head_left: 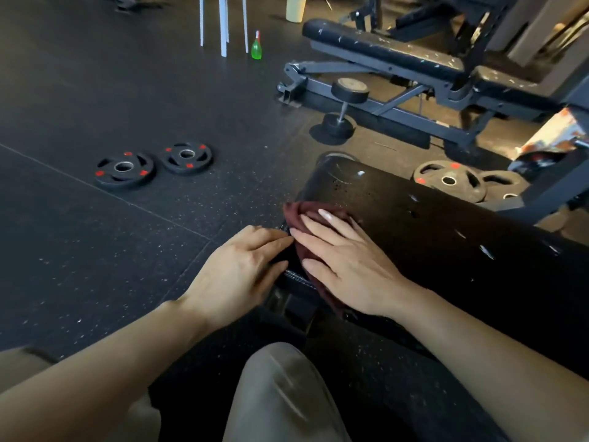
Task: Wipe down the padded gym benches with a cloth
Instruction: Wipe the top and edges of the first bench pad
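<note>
A black padded bench (430,231) with worn, nicked vinyl runs from the centre to the lower right. A dark red cloth (306,212) lies over its left side edge. My right hand (344,263) presses flat on the cloth with straight fingers. My left hand (242,269) rests beside it against the bench's side edge, fingertips touching the black pad and the cloth's rim. A second black padded bench (382,46) on a grey frame stands at the back right.
Two black weight plates (153,162) with red marks lie on the rubber floor to the left; more plates (452,180) lie behind the bench. A dumbbell (344,110) leans by the far bench's frame. A green spray bottle (256,47) stands near white legs (223,23).
</note>
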The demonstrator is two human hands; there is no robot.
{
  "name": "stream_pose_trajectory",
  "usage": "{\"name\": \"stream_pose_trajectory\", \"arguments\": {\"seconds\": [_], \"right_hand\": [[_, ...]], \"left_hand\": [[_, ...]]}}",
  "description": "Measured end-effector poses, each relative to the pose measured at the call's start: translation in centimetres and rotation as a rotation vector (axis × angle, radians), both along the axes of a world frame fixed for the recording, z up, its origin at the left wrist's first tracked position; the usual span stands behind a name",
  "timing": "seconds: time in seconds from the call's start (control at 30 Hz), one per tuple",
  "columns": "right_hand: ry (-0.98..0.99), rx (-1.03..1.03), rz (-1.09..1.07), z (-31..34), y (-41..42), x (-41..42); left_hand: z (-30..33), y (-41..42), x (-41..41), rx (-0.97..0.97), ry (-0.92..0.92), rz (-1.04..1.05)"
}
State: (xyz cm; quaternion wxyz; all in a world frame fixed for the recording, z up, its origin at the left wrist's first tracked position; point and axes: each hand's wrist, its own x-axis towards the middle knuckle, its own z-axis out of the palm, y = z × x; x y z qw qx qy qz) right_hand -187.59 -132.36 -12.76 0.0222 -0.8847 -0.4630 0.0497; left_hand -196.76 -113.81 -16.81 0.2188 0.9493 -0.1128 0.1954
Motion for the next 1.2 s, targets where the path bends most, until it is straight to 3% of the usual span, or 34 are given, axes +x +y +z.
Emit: {"name": "stream_pose_trajectory", "arguments": {"seconds": [0.27, 0.47, 0.7, 0.83, 0.97, 1.2], "right_hand": [[-0.032, 0.007, -0.169, -0.4, 2.7, 4.8], [0.026, 0.093, -0.026, -0.3, 0.2, 3.1], [0.009, 0.029, -0.240, 0.0, 3.7, 8.9], [-0.054, 0.078, -0.198, -0.3, 3.1, 7.1], [0.007, 0.102, -0.153, -0.3, 1.6, 7.0], [-0.014, -0.011, -0.347, 0.4, 5.4, 11.8]], "left_hand": [[0.3, 0.1, 2.4, -0.006, 0.026, 0.017], [0.4, 0.1, 4.5, -0.099, 0.009, 0.037], [-0.1, 0.1, 6.6, -0.107, 0.080, 0.032], [-0.2, 0.0, 7.4, -0.092, 0.071, -0.005], [-0.2, 0.3, 8.1, -0.095, 0.054, -0.024], [-0.6, 0.3, 8.8, -0.089, 0.073, -0.035]]}}
